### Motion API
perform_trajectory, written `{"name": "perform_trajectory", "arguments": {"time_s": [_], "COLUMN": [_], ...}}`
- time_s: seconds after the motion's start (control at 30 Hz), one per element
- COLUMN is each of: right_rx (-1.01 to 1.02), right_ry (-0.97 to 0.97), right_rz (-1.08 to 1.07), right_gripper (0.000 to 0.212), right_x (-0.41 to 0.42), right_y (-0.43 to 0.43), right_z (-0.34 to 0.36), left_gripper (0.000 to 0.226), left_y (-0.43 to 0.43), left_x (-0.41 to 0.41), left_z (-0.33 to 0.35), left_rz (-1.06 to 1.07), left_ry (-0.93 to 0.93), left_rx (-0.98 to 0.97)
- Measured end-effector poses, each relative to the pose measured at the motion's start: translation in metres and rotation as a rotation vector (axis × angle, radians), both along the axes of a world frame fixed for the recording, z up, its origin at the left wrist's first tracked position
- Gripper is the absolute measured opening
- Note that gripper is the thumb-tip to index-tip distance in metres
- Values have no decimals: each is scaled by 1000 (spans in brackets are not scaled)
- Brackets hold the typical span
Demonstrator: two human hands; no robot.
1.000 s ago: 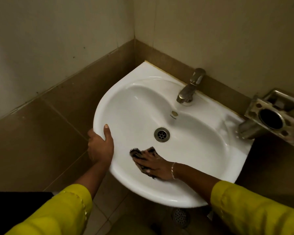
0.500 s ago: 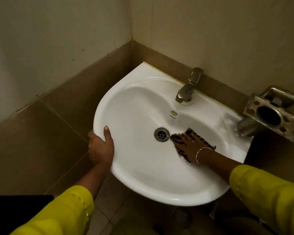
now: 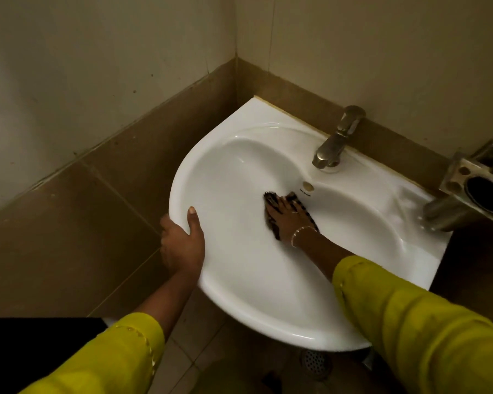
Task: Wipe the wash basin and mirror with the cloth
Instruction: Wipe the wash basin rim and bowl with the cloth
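A white wash basin (image 3: 239, 285) is fixed in the corner of a tiled wall. My right hand (image 3: 289, 216) lies flat inside the bowl and presses a dark patterned cloth (image 3: 271, 201) against the bottom, just below the overflow hole. The drain is hidden under hand and cloth. My left hand (image 3: 181, 241) grips the basin's left rim, thumb on top. No mirror is in view.
A metal tap (image 3: 335, 142) stands on the basin's back edge. A metal holder (image 3: 478, 186) is mounted on the wall at the right, next to the basin's corner. A floor drain (image 3: 313, 362) shows below the basin.
My right hand has slid the cloth from the front of the bowl to the right of the drain, then left over the drain. My left hand has kept its hold on the rim.
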State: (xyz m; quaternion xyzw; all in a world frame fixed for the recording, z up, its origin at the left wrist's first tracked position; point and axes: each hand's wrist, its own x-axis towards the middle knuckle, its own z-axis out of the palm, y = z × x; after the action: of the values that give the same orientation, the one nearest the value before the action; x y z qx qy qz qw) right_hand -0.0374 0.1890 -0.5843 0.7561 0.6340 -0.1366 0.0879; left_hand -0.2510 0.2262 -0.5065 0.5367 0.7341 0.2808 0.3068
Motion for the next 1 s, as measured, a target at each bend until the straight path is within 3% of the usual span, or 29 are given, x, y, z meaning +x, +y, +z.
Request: {"name": "perform_trajectory", "arguments": {"time_s": [0.13, 0.37, 0.73, 0.87, 1.0], "right_rx": [-65, -102, 2, 27, -189], "right_ry": [202, 303, 221, 26, -64], "right_rz": [-33, 96, 330, 413, 265], "right_gripper": [72, 70, 62, 56, 63], "right_x": [-30, -73, -42, -4, 28], "right_y": [45, 36, -60, -81, -71], "right_z": [10, 8, 9, 13, 0], "left_gripper": [58, 58, 58, 57, 57], "left_y": [0, 1, -2, -3, -2], "left_x": [1, 0, 2, 2, 1], "left_z": [1, -1, 6, 7, 6], "left_rz": [5, -9, -4, -6, -7], "left_ry": [5, -7, 14, 0, -7], "left_rx": [-1, 3, 1, 3, 13]}}
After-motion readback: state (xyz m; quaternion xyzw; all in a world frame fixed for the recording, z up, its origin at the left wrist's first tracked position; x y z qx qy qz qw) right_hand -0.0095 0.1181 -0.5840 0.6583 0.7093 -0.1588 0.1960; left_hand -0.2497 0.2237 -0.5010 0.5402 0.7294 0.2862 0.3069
